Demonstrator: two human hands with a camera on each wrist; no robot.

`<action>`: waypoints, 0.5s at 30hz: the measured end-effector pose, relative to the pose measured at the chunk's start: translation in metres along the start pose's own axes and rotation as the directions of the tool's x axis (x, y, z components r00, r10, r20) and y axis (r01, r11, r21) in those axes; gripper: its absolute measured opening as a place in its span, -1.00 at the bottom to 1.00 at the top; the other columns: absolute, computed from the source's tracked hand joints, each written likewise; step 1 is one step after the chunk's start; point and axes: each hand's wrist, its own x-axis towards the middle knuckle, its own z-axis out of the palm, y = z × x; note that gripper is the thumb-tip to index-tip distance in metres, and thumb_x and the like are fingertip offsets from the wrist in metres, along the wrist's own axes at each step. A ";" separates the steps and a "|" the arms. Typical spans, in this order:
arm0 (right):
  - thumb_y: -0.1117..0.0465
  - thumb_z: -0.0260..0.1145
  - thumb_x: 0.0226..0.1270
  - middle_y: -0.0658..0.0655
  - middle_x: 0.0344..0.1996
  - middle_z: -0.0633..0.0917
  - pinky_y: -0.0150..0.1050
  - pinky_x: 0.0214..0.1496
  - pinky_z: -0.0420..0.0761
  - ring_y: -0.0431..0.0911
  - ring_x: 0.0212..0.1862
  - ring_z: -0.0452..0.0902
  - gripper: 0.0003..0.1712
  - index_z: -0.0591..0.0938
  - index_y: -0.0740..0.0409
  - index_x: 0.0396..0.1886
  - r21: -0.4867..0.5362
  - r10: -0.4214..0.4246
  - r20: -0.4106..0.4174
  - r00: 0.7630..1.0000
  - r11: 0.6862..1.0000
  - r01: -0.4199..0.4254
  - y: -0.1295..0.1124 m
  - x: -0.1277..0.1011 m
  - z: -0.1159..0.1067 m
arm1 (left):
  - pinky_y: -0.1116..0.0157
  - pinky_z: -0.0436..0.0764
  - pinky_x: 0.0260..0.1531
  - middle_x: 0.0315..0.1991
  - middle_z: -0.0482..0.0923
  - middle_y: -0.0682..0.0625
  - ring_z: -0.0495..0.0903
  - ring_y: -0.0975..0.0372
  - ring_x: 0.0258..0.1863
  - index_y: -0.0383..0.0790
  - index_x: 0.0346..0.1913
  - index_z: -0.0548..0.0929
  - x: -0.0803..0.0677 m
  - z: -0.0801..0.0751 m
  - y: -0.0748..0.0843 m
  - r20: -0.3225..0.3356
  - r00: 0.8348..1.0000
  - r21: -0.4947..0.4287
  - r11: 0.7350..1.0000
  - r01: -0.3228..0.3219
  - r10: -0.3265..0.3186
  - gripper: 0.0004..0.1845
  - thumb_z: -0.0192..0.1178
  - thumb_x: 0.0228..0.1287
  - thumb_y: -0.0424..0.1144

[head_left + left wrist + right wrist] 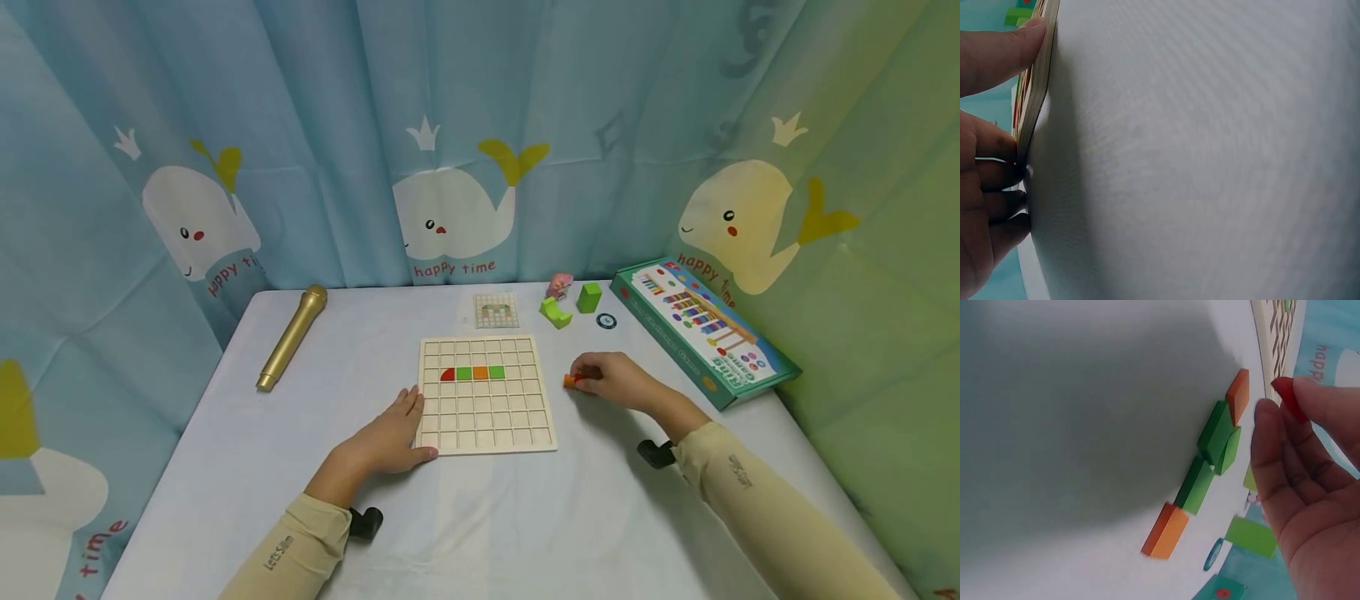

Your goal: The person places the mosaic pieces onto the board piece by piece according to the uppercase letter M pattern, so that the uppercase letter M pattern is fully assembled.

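A wooden grid board [487, 417] lies mid-table with a red quarter piece [447, 374], two green squares [464, 373] and an orange square [481, 372] in one row. My left hand [408, 425] lies flat against the board's left edge; its thumb [1004, 53] and fingers [994, 175] touch the edge of the board [1035, 94]. My right hand [585, 375] is right of the board, pinching a small red piece [1289, 397]. Loose orange pieces [1238, 395] and green pieces [1213, 434] lie on the table just under that hand.
A pattern card [496, 310], two green blocks [556, 312], a pink object [558, 285] and a small round disc [606, 320] sit behind the board. A green toy box [701, 329] lies at the right, a gold microphone [291, 337] at the left. Curtains surround the table.
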 end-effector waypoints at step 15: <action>0.33 0.34 0.36 0.12 -0.21 0.68 -0.17 -0.20 0.59 -0.04 -0.24 0.54 -0.74 0.71 0.27 0.01 0.004 0.027 -0.060 0.998 1.000 -0.027 -0.013 0.024 0.009 | 0.03 0.08 0.48 0.59 -0.14 -0.30 -0.13 -0.10 0.58 -0.51 0.54 0.03 0.000 -0.001 0.001 0.002 1.000 0.019 1.000 0.006 -0.006 0.02 0.25 0.37 0.14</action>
